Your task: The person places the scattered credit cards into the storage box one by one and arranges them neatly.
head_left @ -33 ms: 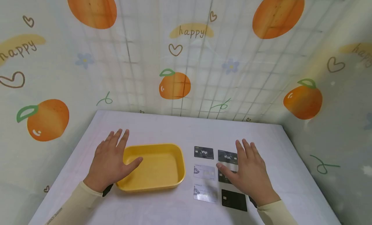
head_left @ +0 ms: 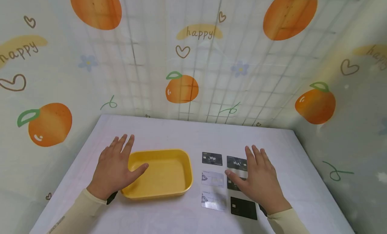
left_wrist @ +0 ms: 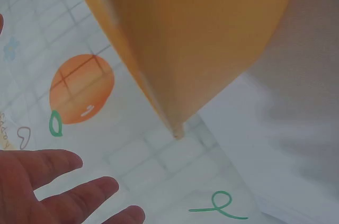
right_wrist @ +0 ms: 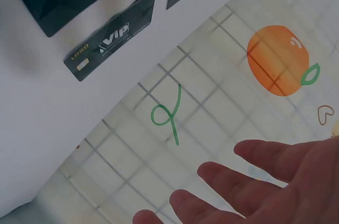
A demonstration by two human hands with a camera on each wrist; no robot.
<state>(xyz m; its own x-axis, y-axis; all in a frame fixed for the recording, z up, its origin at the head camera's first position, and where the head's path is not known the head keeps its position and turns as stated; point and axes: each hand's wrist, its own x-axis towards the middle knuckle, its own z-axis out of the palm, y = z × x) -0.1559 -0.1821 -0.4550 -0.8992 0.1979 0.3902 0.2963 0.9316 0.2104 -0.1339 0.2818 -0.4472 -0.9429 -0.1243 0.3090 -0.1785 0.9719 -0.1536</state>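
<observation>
A shallow yellow tray (head_left: 160, 175) sits on the table with nothing in it. My left hand (head_left: 113, 170) hovers at its left side, fingers straight and spread, thumb over the tray's left part. Right of the tray lie several cards in two columns. The left column has a black VIP card (head_left: 212, 158) at the back, then a silver card (head_left: 213, 179) and another silver card (head_left: 213, 201). In the right column are a dark VIP card (head_left: 236, 163), a black card (head_left: 233, 184) partly hidden by my right hand (head_left: 261, 183), and a plain black card (head_left: 243, 208). That hand holds nothing, fingers extended.
A white table (head_left: 169, 133) carries everything. Patterned cloth (head_left: 145, 86) with oranges and hearts stands behind it and along both sides. In the right wrist view, a VIP card (right_wrist: 112, 37) lies near the table's back edge.
</observation>
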